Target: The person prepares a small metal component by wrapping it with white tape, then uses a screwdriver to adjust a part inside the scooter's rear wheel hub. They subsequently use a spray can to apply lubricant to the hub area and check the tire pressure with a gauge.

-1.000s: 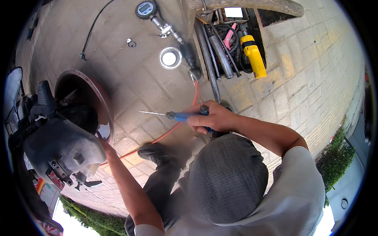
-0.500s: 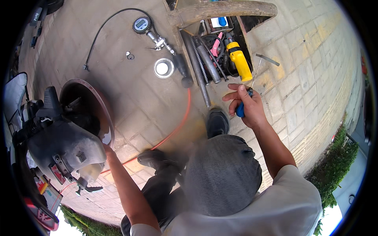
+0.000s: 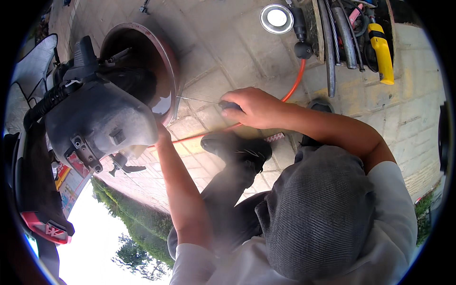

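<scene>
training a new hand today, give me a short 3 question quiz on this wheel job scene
1. True or false: the right hand grips a screwdriver whose thin shaft points at the wheel rim.
2. Which colour is the hose running across the paving behind that hand? A orange, B green, C white
3. Fill in: the left hand reaches to the lower edge of the ____.

Key: 1 true; 2 A; 3 wheel rim
</scene>
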`<state>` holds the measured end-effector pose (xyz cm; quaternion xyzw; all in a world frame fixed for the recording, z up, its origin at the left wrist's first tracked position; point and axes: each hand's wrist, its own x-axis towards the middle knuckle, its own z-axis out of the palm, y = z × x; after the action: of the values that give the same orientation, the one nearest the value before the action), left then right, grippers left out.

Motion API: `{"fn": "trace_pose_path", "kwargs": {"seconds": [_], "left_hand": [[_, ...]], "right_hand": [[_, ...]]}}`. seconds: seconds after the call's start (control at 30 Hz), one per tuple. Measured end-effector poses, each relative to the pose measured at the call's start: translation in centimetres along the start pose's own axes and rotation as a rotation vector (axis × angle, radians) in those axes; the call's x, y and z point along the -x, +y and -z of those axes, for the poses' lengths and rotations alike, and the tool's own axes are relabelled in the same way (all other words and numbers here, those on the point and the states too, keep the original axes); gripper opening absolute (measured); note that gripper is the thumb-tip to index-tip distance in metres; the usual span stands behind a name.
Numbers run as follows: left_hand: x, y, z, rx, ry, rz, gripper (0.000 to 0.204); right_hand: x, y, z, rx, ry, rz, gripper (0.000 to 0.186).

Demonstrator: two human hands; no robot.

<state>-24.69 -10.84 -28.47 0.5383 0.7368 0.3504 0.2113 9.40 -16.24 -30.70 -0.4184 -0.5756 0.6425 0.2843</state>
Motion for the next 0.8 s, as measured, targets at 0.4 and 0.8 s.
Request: {"fn": "trace_pose_path", "kwargs": {"seconds": [0.4,0.8], "left_hand": [[0.3,1.5,2.0,-0.233,-0.17,-0.031,0.061],[0.6,3.4,0.6,0.121,-0.212,0.031,0.063]], "right_hand": [[-5.4,-0.7,-3.6,-0.076,0.15,0.141,0.023],[-6.9,-1.3,-4.6,-0.14,0.208,0.156,0.017]]}}
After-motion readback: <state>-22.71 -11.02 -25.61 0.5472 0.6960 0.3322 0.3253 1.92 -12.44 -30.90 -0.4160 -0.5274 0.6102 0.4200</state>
